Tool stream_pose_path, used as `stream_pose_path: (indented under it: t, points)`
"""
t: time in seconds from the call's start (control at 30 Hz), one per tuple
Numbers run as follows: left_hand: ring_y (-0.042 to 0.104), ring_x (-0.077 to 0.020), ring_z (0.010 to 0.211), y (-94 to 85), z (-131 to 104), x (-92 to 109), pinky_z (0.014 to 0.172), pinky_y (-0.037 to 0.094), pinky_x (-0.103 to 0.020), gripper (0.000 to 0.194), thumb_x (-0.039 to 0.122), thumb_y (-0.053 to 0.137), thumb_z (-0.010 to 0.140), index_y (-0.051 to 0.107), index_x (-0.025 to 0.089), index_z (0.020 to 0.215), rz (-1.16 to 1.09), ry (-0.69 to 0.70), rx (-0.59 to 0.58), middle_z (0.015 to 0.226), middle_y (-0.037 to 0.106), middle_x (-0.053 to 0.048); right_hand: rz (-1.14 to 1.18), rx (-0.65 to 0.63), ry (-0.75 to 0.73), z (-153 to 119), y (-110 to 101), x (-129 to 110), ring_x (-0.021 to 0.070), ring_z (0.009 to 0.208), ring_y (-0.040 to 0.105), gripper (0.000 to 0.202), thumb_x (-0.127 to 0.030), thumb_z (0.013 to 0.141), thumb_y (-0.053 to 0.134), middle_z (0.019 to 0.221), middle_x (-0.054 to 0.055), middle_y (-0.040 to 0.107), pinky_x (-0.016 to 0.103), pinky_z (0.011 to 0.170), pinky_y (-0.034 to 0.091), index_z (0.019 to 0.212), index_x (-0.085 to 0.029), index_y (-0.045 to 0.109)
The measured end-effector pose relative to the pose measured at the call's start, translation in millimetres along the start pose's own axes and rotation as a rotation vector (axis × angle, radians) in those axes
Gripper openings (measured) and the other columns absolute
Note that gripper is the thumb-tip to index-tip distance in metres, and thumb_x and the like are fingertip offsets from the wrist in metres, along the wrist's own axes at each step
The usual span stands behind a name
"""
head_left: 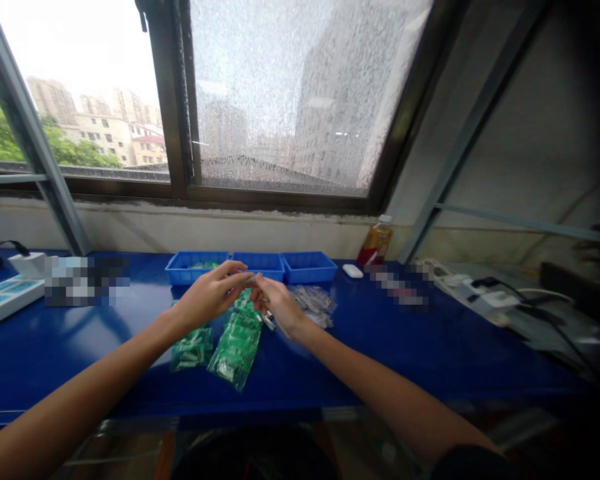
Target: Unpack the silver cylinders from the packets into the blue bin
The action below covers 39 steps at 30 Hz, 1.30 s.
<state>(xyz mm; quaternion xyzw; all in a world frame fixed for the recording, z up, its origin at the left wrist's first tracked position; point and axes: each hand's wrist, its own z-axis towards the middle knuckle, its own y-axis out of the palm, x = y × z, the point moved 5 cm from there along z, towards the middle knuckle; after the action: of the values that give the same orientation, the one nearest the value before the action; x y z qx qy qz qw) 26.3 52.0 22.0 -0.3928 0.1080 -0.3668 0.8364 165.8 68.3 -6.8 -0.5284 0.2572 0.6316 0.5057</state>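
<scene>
My left hand (211, 291) and my right hand (282, 308) meet above the blue table, fingertips pinched together. Whatever small thin thing lies between them is too small to name. Below my right fingers shows a small silvery piece (268, 321); whether the hand holds it I cannot tell. Under the hands lies a strip of green plastic packets (236, 343) with pale pieces inside. Left of it, partly behind my left wrist, is another green packet (194, 350). A pile of clear packets (314, 303) rests just beyond my right hand.
Three blue bins (310, 268) stand in a row at the back, the left one with green packets inside. To their right are a white mouse-shaped object (353, 271) and a drink bottle (376, 241). Power strips (13, 300) lie at far left and right. Metal posts rise at both sides.
</scene>
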Motion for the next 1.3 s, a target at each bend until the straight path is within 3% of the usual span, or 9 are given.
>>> stream_pose_path:
  t: [0.13,0.3,0.53,0.67,0.77,0.9,1.07,1.17,1.3]
  points:
    - [0.054,-0.0188,0.102,9.2,-2.7,17.0,0.087,0.046,-0.034,0.037,0.018,0.039,0.088,0.051,0.023,0.123,-0.083,0.114,-0.062,0.119,0.05,-0.013,0.251,0.081,0.132,3.1,-5.6,8.7,0.0092,0.048,0.044,0.03,-0.044,0.077,0.048,0.057,-0.002,0.049,0.021,0.043,0.03,0.064,-0.017,0.049]
    - [0.05,-0.0212,0.108,5.6,-0.1,20.3,0.091,0.041,-0.036,0.036,0.024,0.043,0.088,0.052,0.022,0.122,-0.229,0.095,-0.135,0.117,0.054,-0.011,0.136,0.2,0.08,9.0,-19.5,15.8,0.0103,0.049,0.044,0.022,-0.033,0.078,0.044,0.055,-0.002,0.046,0.022,0.045,0.032,0.065,-0.017,0.052]
    - [0.055,-0.0155,0.062,27.6,-4.6,-13.1,0.063,0.043,-0.028,0.059,0.054,0.024,0.088,0.065,0.011,0.083,-0.864,-0.631,-0.151,0.065,0.059,-0.005,-0.558,0.264,-0.555,-2.7,-25.4,-19.3,0.0135,0.073,0.047,0.024,-0.023,0.086,0.045,0.079,0.003,0.047,0.027,0.068,0.041,0.099,-0.021,0.065]
    - [0.05,-0.0107,0.054,40.8,-9.7,-24.5,0.053,0.038,-0.022,0.042,0.052,0.05,0.079,0.06,0.011,0.079,-1.093,-0.803,-0.174,0.064,0.056,-0.002,-0.582,0.177,-0.658,-9.7,-11.0,-20.8,0.0134,0.078,0.047,0.026,-0.016,0.084,0.046,0.087,0.004,0.042,0.028,0.072,0.044,0.1,-0.023,0.066]
    - [0.047,-0.0103,0.052,32.3,-8.3,-29.6,0.05,0.034,-0.021,0.032,0.043,0.054,0.078,0.059,0.012,0.077,-0.84,-0.717,-0.106,0.057,0.051,0.001,-0.471,0.171,-0.547,-9.3,-5.6,-18.4,0.0139,0.081,0.048,0.025,-0.013,0.078,0.05,0.091,0.005,0.041,0.029,0.074,0.045,0.093,-0.022,0.067]
    - [0.053,-0.0133,0.065,7.2,-1.8,-11.6,0.061,0.04,-0.024,0.024,0.034,0.05,0.084,0.064,0.015,0.089,-0.307,-0.295,0.1,0.071,0.058,-0.002,-0.213,0.179,-0.187,-0.9,-10.2,-5.6,0.0134,0.072,0.048,0.018,-0.031,0.076,0.055,0.081,0.003,0.047,0.027,0.066,0.043,0.079,-0.017,0.065]
    - [0.055,-0.0161,0.084,5.1,-2.7,18.8,0.076,0.043,-0.029,0.022,0.026,0.051,0.085,0.063,0.02,0.103,-0.135,0.106,0.083,0.091,0.061,-0.007,0.174,0.217,0.075,8.0,-19.6,15.7,0.0102,0.052,0.042,0.036,-0.047,0.079,0.045,0.057,-0.002,0.047,0.023,0.05,0.033,0.063,-0.016,0.053]
    - [0.054,-0.0171,0.086,6.0,-1.4,19.6,0.078,0.043,-0.031,0.018,0.025,0.054,0.083,0.061,0.019,0.098,-0.119,0.085,0.049,0.092,0.059,-0.006,0.105,0.274,0.014,10.8,-26.2,15.4,0.0099,0.052,0.043,0.028,-0.041,0.077,0.051,0.057,-0.003,0.05,0.022,0.049,0.032,0.066,-0.016,0.057]
    - [0.051,-0.0146,0.071,1.4,1.0,1.8,0.065,0.041,-0.026,0.013,0.027,0.056,0.081,0.054,0.016,0.075,-0.119,-0.172,0.073,0.076,0.054,-0.003,-0.164,0.356,-0.195,10.0,-35.9,0.6,0.013,0.064,0.054,0.029,-0.038,0.082,0.048,0.072,0.002,0.064,0.023,0.059,0.04,0.08,-0.015,0.065]
